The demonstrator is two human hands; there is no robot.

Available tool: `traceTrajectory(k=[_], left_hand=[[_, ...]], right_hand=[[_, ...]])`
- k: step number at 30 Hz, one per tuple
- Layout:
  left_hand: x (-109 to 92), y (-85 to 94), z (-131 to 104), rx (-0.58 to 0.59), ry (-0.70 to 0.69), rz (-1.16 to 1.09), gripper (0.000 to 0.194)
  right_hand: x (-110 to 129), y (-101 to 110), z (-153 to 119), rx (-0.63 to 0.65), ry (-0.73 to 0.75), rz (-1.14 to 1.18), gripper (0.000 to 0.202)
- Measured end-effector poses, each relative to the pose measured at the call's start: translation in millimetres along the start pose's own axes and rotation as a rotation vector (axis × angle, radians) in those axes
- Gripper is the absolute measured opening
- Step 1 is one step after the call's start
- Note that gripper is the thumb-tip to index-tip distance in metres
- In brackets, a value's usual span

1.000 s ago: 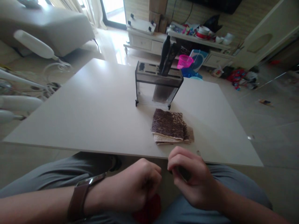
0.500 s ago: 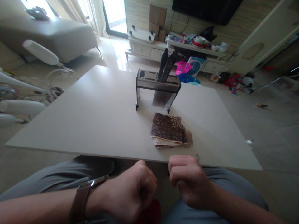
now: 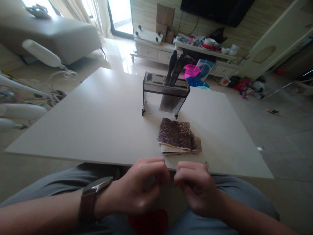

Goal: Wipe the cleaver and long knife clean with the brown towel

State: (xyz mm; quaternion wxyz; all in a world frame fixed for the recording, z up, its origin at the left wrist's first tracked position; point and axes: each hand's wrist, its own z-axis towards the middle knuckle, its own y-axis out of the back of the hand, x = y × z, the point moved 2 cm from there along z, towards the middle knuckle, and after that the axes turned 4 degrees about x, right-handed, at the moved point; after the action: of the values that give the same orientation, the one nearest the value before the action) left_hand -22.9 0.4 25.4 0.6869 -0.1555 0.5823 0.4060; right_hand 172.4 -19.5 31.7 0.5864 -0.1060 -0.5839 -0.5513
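Note:
My left hand point(image 3: 144, 186), with a brown-strapped watch point(image 3: 91, 199) on its wrist, is loosely curled at the table's near edge; nothing shows in it. To its right, my right hand point(image 3: 197, 187) is closed in a fist, also with nothing visible in it. A small gap separates the two hands. Just beyond them lies a folded brown and beige cloth point(image 3: 176, 135) on the white table point(image 3: 97, 117). Behind the cloth stands a knife holder point(image 3: 165, 85) with clear sides. Two dark handles point(image 3: 174, 68) stick up from it, and a wide blade shows inside.
White rounded objects with cables point(image 3: 44, 54) are at the table's left. Past the far edge are a pink basket point(image 3: 192, 70) and a white cabinet point(image 3: 149, 51) with clutter. A red object point(image 3: 149, 222) is below my hands.
My left hand has risen and moved slightly right and forward, its fist loosening into a hollow curl. My right hand has shifted slightly. The cloth and knife holder have stayed in place.

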Motion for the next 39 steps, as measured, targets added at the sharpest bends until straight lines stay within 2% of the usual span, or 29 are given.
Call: traceTrajectory(k=[1, 3, 7, 10, 12, 15, 18, 23, 26, 30, 32, 35, 39], left_hand=[[-1, 2.1, 1, -0.043, -0.026, 0.036, 0.023], [0, 4.2, 2, -0.053, -0.11, 0.086, 0.036], [9, 1.3, 4, 0.084, -0.294, 0.161, 0.054], [10, -2.2, 2, 0.18, -0.374, 0.211, 0.061], [7, -3.4, 0, 0.213, -0.395, 0.24, 0.062], [2, -4.0, -4, 0.211, -0.371, 0.261, 0.056], [-1, -5.4, -5, 0.18, -0.342, 0.266, 0.048], [-6, -7.8, -5, 0.133, -0.324, 0.239, 0.035], [-10, -4.9, -2, 0.111, -0.294, 0.226, 0.035], [-12, 1.8, 6, 0.267, -0.185, 0.199, 0.06], [-9, 4.2, 10, 0.329, -0.152, 0.181, 0.064], [0, 3.9, 11, 0.269, -0.148, 0.134, 0.051], [6, -6.0, 4, 0.135, -0.228, 0.091, 0.041]], right_hand=[[1, -1, 1, 0.016, -0.037, 0.009, 0.019], [2, -2, -1, 0.052, -0.078, 0.04, 0.019], [2, -14, -9, 0.202, -0.064, 0.099, 0.02], [-2, -27, -15, 0.317, -0.066, 0.172, 0.021], [-4, -34, -18, 0.345, -0.109, 0.256, 0.02], [-3, -38, -17, 0.374, -0.181, 0.4, 0.023], [3, -39, -13, 0.402, -0.192, 0.497, 0.02], [5, -43, -11, 0.358, -0.178, 0.496, 0.021], [1, -43, -14, 0.335, -0.177, 0.513, 0.025], [-4, -35, -13, 0.302, -0.198, 0.516, 0.029], [-5, -33, -10, 0.295, -0.227, 0.546, 0.033], [-7, -37, -7, 0.323, -0.228, 0.621, 0.039], [-7, -45, -7, 0.321, -0.198, 0.64, 0.055]])
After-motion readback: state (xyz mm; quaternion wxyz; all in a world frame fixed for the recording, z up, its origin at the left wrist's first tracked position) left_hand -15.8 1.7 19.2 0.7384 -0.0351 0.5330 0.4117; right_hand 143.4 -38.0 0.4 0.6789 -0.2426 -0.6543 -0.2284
